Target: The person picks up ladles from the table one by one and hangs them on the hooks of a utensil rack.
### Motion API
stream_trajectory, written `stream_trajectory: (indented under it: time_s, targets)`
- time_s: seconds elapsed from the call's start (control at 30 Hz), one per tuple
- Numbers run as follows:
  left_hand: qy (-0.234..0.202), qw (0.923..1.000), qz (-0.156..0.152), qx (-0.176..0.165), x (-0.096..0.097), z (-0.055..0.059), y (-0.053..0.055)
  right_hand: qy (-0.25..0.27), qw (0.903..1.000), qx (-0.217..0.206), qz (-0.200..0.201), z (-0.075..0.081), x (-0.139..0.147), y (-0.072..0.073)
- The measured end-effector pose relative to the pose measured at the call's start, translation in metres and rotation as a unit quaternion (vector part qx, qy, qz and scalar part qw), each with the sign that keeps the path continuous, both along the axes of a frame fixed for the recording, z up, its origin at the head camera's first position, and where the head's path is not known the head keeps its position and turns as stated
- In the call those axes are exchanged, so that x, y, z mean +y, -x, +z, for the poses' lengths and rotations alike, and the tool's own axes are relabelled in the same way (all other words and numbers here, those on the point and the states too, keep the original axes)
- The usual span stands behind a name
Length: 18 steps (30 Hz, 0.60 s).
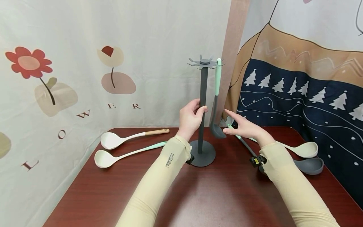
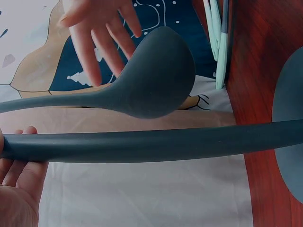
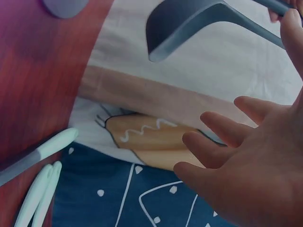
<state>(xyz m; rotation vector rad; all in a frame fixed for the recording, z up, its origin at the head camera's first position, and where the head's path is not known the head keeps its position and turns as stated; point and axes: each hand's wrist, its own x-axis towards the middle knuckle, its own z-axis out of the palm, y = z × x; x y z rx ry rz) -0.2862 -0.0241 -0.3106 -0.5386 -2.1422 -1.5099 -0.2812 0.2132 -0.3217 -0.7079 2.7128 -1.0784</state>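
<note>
A dark grey utensil stand (image 1: pixel 203 94) with a round base and a hooked top stands upright on the table. My left hand (image 1: pixel 191 118) grips its pole about halfway up. From a hook on the stand's right side hangs a ladle (image 1: pixel 217 77) with a mint green handle and a grey bowl. Just right of that bowl is my right hand (image 1: pixel 245 127), fingers spread and straight. In the right wrist view the right hand (image 3: pixel 255 156) holds nothing, and a gap shows between its fingers and the ladle's bowl (image 3: pixel 189 23).
On the dark red table (image 1: pixel 136 195), a white ladle with a wooden handle (image 1: pixel 112 141) and a white ladle with a mint handle (image 1: pixel 105 158) lie left. At right lie a white ladle (image 1: pixel 307 149), a grey ladle (image 1: pixel 312 166) and another utensil partly under my right arm. Curtains (image 1: pixel 158 37) hang behind.
</note>
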Motion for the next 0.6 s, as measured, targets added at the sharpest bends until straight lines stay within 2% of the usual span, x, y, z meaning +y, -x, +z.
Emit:
stream_trajectory:
  time_s: [0.6]
  targets:
    - [-0.003, 0.9999, 0.003, 0.012, 0.001, 0.000, 0.000, -0.039, 0.9988, -0.030, -0.003, -0.025, 0.019, 0.006]
